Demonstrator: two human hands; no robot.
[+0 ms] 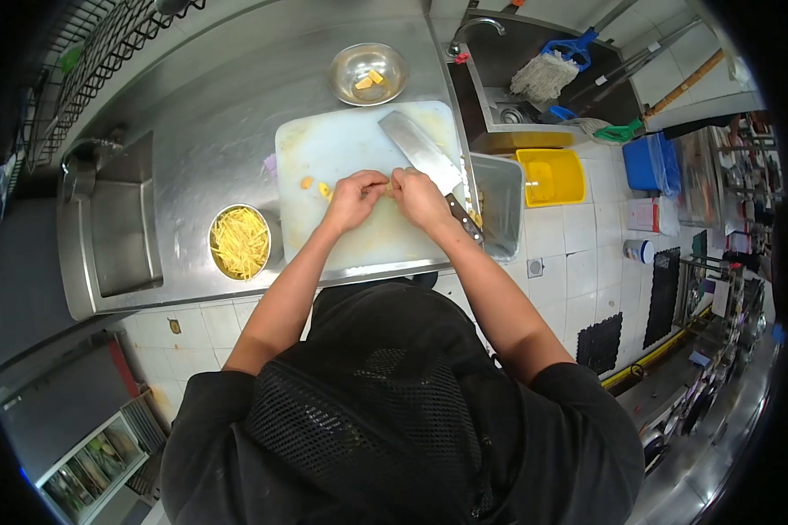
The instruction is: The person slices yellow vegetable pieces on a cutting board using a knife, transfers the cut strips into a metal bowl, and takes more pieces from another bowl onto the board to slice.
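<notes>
From my remote station, I logged the steel tub (pixel 240 242) of yellow strips at far left. Two loose pieces (pixel 324 190) lay on the cutting board (pixel 324 236). The left hand (pixel 354 200) and right hand (pixel 419 199) pinched a small piece (pixel 389 190), partly hidden, above the board. I judged that this required light fingertip pressure, wrists clear of the cleaver (pixel 418 150) at right.

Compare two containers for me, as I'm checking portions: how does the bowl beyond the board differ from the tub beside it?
The bowl holds a few chunks; the tub is full of thin strips. Much of the bowl's inside shows, while strips hide most of the tub's. Both are round, open and on the counter.
</notes>
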